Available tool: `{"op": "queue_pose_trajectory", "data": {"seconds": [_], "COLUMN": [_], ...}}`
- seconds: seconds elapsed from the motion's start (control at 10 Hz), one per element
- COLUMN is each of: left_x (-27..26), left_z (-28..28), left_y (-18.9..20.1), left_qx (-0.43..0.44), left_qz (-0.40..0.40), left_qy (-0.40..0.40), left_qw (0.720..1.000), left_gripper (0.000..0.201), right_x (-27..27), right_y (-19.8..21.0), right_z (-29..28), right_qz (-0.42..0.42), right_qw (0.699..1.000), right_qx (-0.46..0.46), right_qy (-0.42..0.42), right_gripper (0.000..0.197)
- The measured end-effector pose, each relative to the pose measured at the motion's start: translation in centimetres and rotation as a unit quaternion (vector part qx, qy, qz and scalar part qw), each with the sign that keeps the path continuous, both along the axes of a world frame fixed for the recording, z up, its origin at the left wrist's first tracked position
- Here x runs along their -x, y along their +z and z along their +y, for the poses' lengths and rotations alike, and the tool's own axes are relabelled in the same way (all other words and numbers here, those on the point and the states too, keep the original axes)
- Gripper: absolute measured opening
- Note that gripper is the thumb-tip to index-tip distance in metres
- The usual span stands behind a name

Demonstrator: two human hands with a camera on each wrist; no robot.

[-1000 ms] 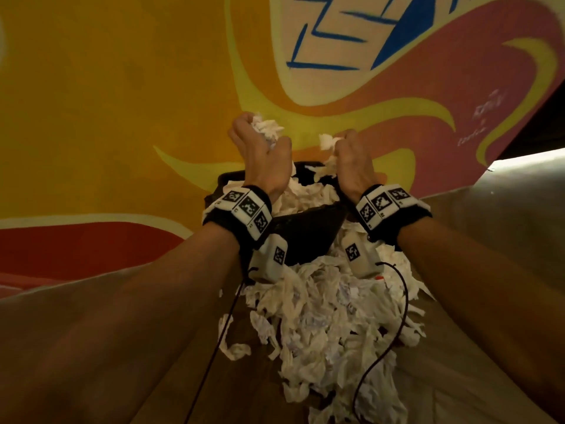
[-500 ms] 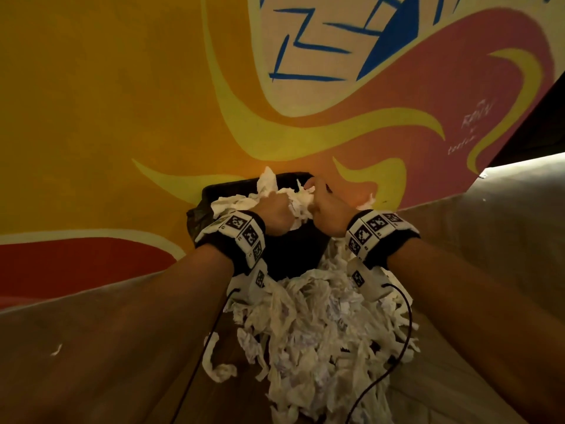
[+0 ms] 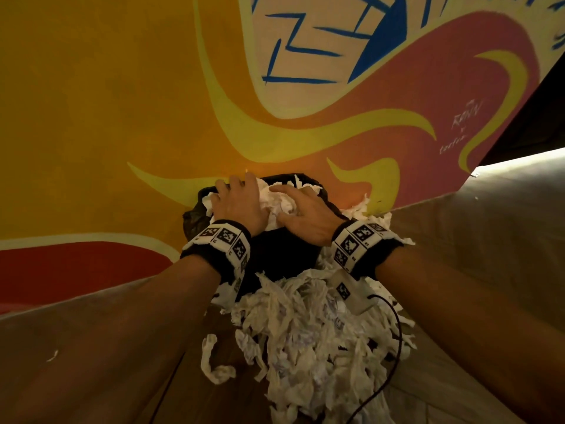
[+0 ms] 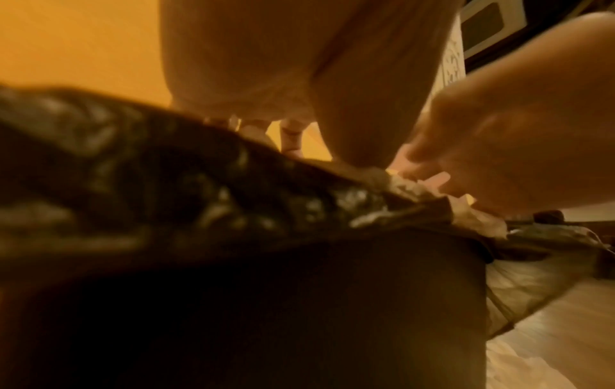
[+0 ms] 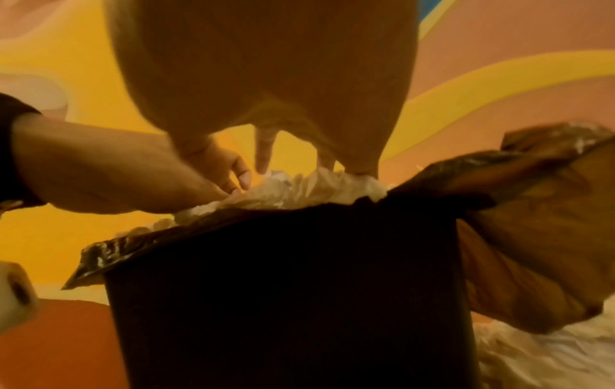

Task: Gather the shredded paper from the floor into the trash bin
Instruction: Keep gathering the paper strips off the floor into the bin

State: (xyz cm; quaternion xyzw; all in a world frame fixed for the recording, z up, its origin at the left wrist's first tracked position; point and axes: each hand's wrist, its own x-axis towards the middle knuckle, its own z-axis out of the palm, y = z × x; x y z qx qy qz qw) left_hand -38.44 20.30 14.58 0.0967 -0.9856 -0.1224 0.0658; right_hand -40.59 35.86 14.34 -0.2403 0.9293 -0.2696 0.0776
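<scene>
**Bin brimming, hands pressing the paper down**

The worry first. The trash bin (image 3: 284,255) looks full to the rim: white paper mounds above its black liner (image 5: 499,171). If I push too hard or off-centre, I judge the wad could spring back and spill over the edge at 3 o'clock, where some shreds (image 3: 360,206) already hang outside against the painted wall (image 3: 91,102). A heavy shove could also tip the bin toward the wall or drag the loose liner down inside. And the cable (image 3: 394,347) from my right wrist trails through the pile; it could snag strips when I pull back.

Both forearms reach forward from 6 o'clock to the bin at 12. My left hand (image 3: 241,203) lies palm-down on the mound, fingers spread and fairly straight, tips at the far rim; its grip is open, pressing, holding nothing that I can see. My right hand (image 3: 308,215) lies palm-down just beside it, fingers extended toward 11 o'clock across the paper, likewise open and pressing.

Most of the shredded paper (image 3: 305,341) is on the floor (image 3: 474,240) between my arms, heaped against the bin's near side. One stray strip (image 3: 214,365) lies at 7 o'clock of the heap.
</scene>
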Motion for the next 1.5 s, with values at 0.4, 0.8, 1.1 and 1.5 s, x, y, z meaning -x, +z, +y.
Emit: {"op": "queue_pose_trajectory", "data": {"seconds": [0.4, 0.8, 1.1, 1.5], "left_x": [-3.9, -1.0, 0.7, -0.7], "left_z": [-2.4, -1.2, -0.8, -2.9], "left_y": [2.2, 1.2, -1.0, 2.1], "left_qx": [0.029, -0.019, -0.070, 0.004], "left_qz": [-0.028, -0.295, -0.380, -0.281], "left_qy": [-0.156, -0.133, -0.088, -0.183], "left_qw": [0.987, 0.946, 0.918, 0.942], "left_gripper": [0.036, 0.062, 0.066, 0.035], "right_x": [1.9, 4.1, 4.9, 2.7], "right_y": [0.3, 0.5, -0.4, 0.5], "right_z": [0.0, -2.0, -2.4, 0.7], "right_qz": [0.146, -0.053, -0.119, -0.108], "right_qw": [0.985, 0.974, 0.952, 0.981], "right_qx": [-0.092, -0.222, -0.281, -0.151], "right_qy": [-0.030, 0.004, 0.013, 0.051], "right_gripper": [0.029, 0.034, 0.012, 0.044]}}
